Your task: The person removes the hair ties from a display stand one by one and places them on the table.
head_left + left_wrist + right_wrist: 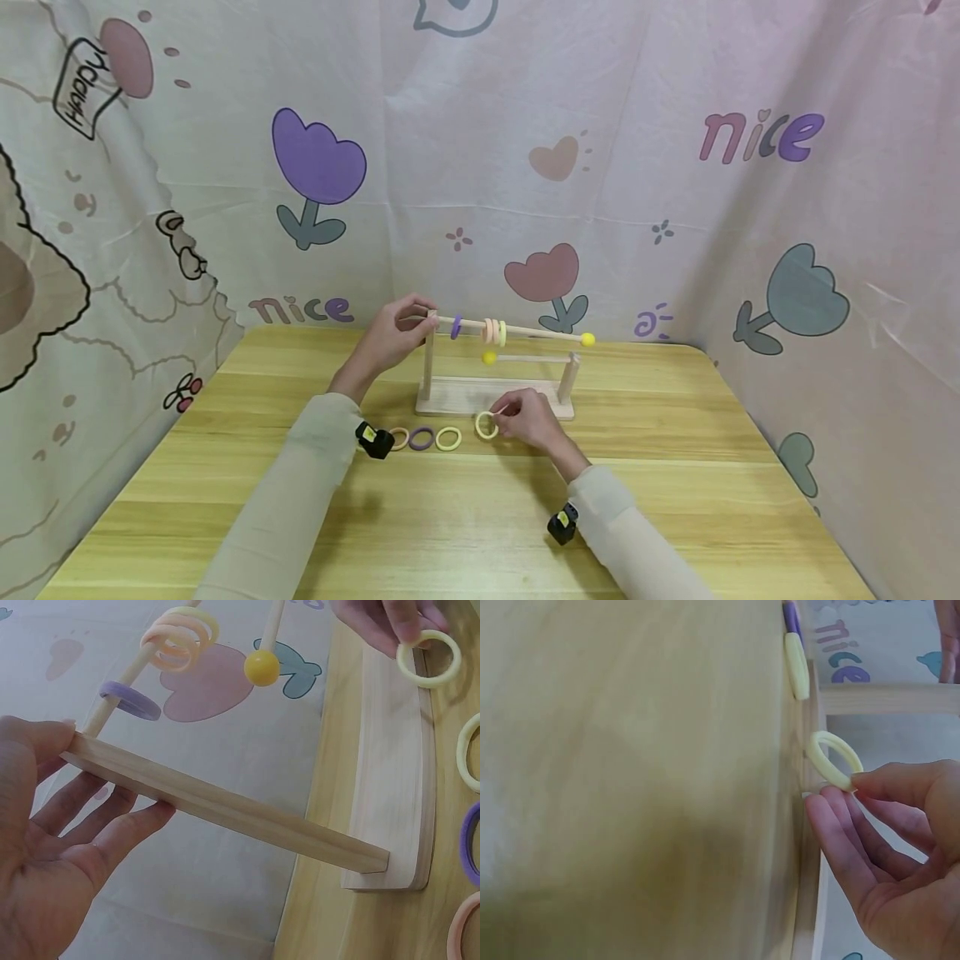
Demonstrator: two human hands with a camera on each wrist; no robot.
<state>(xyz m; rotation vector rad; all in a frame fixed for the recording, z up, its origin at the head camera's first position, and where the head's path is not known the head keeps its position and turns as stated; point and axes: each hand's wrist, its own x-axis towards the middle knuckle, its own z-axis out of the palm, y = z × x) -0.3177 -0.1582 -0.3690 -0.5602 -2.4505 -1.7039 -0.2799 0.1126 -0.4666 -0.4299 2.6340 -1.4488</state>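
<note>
My left hand (393, 333) grips the top of the tall left post (428, 362) of a wooden stand, thumb over the end and fingertips against its side in the left wrist view. From that post a rod (540, 334) runs right to a yellow ball (588, 339). It carries a purple ring (455, 327), peach rings (488, 332) and a pale yellow ring (502, 333). In front of the stand's base (461, 398), my right hand (531, 417) pinches another pale yellow ring (820, 760) between thumb and fingers, tilted up on edge.
On the table before the stand lie a peach ring (407, 437), a purple ring (466, 844) and a yellow ring (448, 449). A shorter right post (568, 379) bears a lower rod (532, 359), ending in a yellow ball (489, 357). Behind hangs a printed curtain (450, 150).
</note>
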